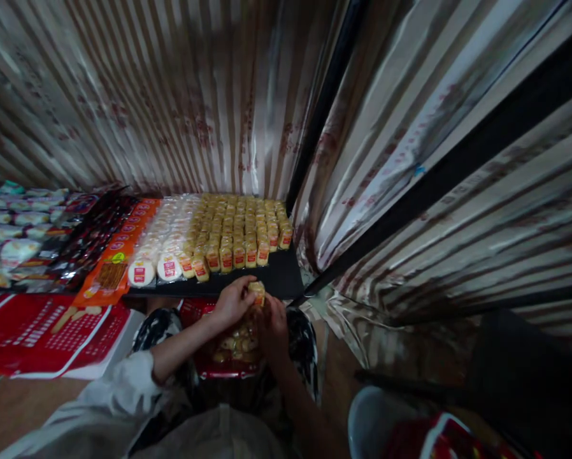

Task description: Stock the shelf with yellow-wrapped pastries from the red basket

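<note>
Between my two hands is a small yellow wrapped snack cake (pixel 256 292), held just in front of the shelf edge. My left hand (pixel 234 303) grips it from the left with bent fingers. From the right, the fingers of my right hand (pixel 273 325) close against its lower side. Below them, a red bag (pixel 228 371) between my knees holds several more wrapped pieces (pixel 235 344). On the black shelf (pixel 279 280) ahead, matching yellow packets (pixel 238 252) stand in tight rows.
Left of the yellow rows lie round white packets (pixel 170 266), orange packs (pixel 109 271) and dark packs (pixel 83 248). A red and white box (pixel 61 335) sits at lower left. Striped sheeting (pixel 195 95) and black poles (pixel 439 185) enclose the back and right. A pale tub (pixel 362 421) stands lower right.
</note>
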The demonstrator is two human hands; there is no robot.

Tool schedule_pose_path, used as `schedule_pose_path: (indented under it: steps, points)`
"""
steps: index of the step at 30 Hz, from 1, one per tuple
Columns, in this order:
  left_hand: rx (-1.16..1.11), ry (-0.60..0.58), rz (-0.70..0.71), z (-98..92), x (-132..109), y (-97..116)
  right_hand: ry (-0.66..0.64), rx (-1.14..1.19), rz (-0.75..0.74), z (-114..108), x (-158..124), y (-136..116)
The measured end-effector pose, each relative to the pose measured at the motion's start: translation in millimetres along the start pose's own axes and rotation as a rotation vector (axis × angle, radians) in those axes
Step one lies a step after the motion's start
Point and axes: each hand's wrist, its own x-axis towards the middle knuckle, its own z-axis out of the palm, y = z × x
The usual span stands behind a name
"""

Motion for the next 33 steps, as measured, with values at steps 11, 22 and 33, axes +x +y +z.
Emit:
schedule_pose_path:
  steps: [11, 22, 33]
  points:
    - [0.205, 0.036, 0.196, 16.5, 95, 59, 0.179, -0.101, -0.127, -16, 80, -2]
    - [0.404, 0.022, 0.221, 40.4, 135, 58, 0.231, -0.101, -0.102, 3, 123, 31]
    - [0.737, 0.04, 0.257, 33.9, 136, 61, 0.151, -0.108, -0.06, 19, 139, 48]
